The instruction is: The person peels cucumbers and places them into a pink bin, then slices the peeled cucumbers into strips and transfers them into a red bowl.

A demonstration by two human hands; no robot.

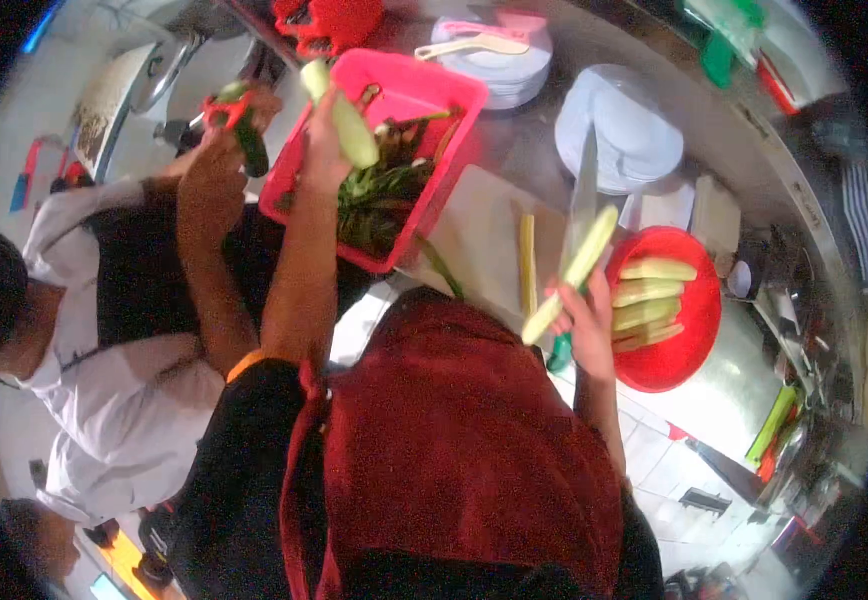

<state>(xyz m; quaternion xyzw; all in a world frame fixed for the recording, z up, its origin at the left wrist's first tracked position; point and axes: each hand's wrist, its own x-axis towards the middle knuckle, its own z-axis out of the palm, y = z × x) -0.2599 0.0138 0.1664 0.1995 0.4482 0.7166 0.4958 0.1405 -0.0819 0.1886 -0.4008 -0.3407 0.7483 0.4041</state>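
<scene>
My left hand (326, 150) is closed around a pale green peeled cucumber (356, 135), held over the near side of a pink tub (464, 95). Green peelings and leafy scraps (384, 195) lie in that tub. In my right hand (586, 325) is a long peeled cucumber piece (586, 258), held aslant. A knife (583, 190) rises behind this piece with its blade pointing away from me, and its green end (559, 352) shows below the same hand. Close by on the right, a red bowl (654, 375) holds several peeled cucumber pieces (649, 311).
A white cutting board (479, 235) bears a cucumber strip (528, 262). Stacked white plates (514, 90) and more white dishes (619, 140) stand behind. At left, a co-worker in a white shirt (144, 430) holds a dark green cucumber (252, 148) and a red tool (226, 107).
</scene>
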